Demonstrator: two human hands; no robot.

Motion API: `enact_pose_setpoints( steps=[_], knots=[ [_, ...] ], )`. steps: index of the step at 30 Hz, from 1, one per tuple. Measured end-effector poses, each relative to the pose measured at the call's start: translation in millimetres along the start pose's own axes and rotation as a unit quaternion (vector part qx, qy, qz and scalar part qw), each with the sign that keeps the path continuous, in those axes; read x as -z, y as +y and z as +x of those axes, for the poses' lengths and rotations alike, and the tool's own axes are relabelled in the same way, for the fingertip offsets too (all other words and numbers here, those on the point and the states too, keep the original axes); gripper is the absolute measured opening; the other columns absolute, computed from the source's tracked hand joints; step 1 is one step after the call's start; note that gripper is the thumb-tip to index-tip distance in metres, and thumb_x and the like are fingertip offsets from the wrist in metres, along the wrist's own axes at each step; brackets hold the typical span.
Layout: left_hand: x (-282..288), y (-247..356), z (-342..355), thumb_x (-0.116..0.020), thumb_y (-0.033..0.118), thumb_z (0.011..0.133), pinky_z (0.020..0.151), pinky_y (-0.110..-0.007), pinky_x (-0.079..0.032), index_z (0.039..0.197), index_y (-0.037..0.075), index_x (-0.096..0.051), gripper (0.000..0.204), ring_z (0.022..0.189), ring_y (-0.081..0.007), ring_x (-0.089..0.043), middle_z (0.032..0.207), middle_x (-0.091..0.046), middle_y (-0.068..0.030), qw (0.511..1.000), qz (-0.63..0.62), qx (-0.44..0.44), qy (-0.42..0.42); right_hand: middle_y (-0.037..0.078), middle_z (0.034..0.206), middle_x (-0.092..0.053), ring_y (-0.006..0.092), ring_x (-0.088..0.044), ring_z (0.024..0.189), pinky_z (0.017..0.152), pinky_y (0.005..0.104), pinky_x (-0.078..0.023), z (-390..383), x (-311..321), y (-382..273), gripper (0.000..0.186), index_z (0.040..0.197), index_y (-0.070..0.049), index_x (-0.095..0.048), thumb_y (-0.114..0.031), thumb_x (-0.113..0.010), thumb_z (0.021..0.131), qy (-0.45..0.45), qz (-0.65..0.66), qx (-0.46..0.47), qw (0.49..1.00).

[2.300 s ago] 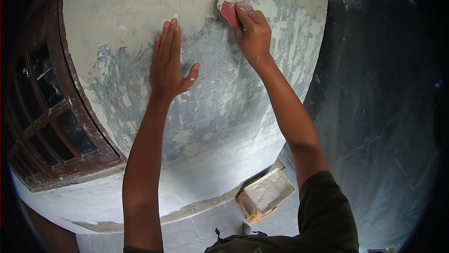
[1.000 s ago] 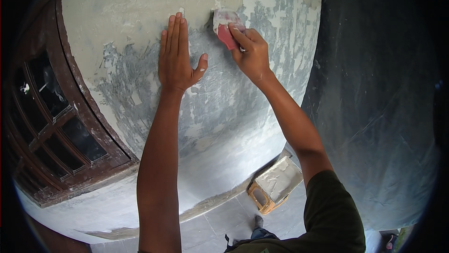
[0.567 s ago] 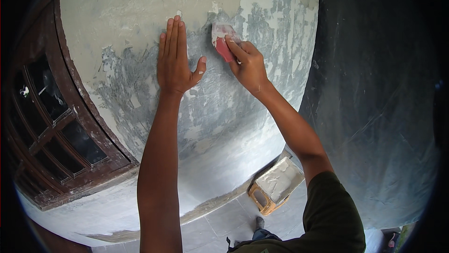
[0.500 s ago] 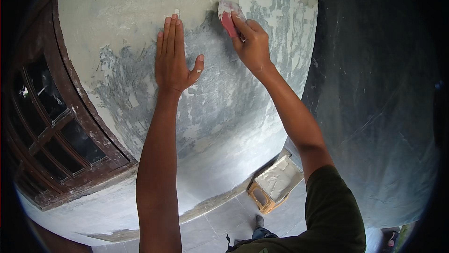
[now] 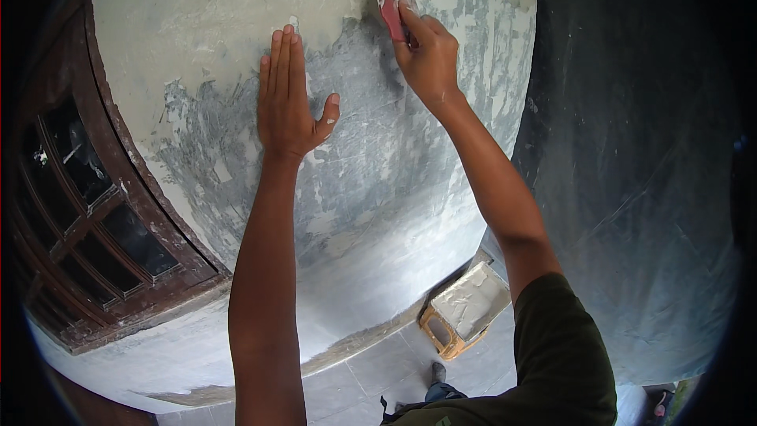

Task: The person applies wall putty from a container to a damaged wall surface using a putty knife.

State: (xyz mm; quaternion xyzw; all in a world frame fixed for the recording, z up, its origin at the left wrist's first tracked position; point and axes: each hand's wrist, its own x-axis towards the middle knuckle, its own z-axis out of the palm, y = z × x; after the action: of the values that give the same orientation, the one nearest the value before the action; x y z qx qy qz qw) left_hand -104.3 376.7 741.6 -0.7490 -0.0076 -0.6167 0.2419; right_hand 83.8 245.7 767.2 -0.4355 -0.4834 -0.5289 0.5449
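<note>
My right hand (image 5: 430, 55) grips a red-handled putty knife (image 5: 391, 14) near the top of the wall. White filler is smeared over the tool's upper end, which lies close against the wall; its blade edge is hard to make out. My left hand (image 5: 285, 103) rests flat on the wall (image 5: 371, 150), fingers together and pointing up, thumb out to the side, holding nothing. Around both hands the wall is patchy grey, with cream filler above and ragged white patches at the right.
At the lower right, a tray of pale filler (image 5: 473, 300) sits on a yellowish stool (image 5: 438, 333) over grey floor tiles. A brown wooden window frame (image 5: 118, 189) with dark panes borders the left. Dark sheeting (image 5: 631, 174) hangs on the right.
My right hand has moved slightly up the wall with the putty knife. The left hand stays flat in nearly the same place.
</note>
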Motion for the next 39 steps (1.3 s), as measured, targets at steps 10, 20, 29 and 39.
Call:
enact_pose_setpoints(
  steps=[10, 20, 29, 39],
  knots=[
    [-1.5, -1.4, -2.3, -0.047, 0.049, 0.092, 0.119, -0.055, -0.019, 0.155, -0.002, -0.020, 0.086, 0.151, -0.0357, -0.021, 0.161, -0.026, -0.0197, 1.000, -0.007, 0.001, 0.009, 0.014, 0.085, -0.062, 0.0285, -0.061, 0.076, 0.071, 0.0376, -0.054, -81.3, 1.4, -30.3, 0.060, 0.130, -0.002, -0.061, 0.005, -0.073, 0.071, -0.145, 0.039, 0.029, 0.988],
    [-3.1, 1.5, 0.6, -0.047, 0.046, 0.092, 0.118, -0.059, -0.017, 0.156, -0.002, -0.017, 0.085, 0.150, -0.0397, -0.019, 0.161, -0.025, -0.0215, 0.999, -0.049, 0.000, 0.016, 0.020, 0.092, -0.064, 0.0380, -0.062, 0.087, 0.075, 0.0441, -0.053, -3.2, -27.0, -3.5, 0.051, 0.124, 0.006, -0.058, 0.003, -0.066, 0.074, -0.056, -0.062, 0.019, 0.996],
    [61.1, -40.2, -1.1, -0.059, 0.026, 0.084, 0.118, -0.059, -0.018, 0.155, -0.001, -0.018, 0.086, 0.150, -0.0403, -0.021, 0.159, -0.027, -0.0223, 0.994, -0.016, -0.078, -0.071, 0.011, 0.078, -0.061, 0.0288, -0.061, 0.068, 0.058, 0.0408, -0.049, -21.5, 12.6, -51.4, 0.046, 0.125, -0.006, -0.064, -0.004, -0.070, 0.079, -0.040, -0.083, 0.008, 0.996],
    [59.5, -41.1, -1.9, -0.056, 0.033, 0.088, 0.117, -0.056, -0.023, 0.155, -0.001, -0.020, 0.083, 0.148, -0.0399, -0.025, 0.159, -0.029, -0.0214, 0.994, -0.004, -0.086, -0.062, 0.025, 0.098, -0.063, 0.0406, -0.064, 0.090, 0.076, 0.0466, -0.055, 1.7, -44.8, -36.5, 0.045, 0.124, 0.014, -0.053, 0.005, -0.055, 0.080, -0.083, -0.118, -0.041, 0.989]
  ],
)
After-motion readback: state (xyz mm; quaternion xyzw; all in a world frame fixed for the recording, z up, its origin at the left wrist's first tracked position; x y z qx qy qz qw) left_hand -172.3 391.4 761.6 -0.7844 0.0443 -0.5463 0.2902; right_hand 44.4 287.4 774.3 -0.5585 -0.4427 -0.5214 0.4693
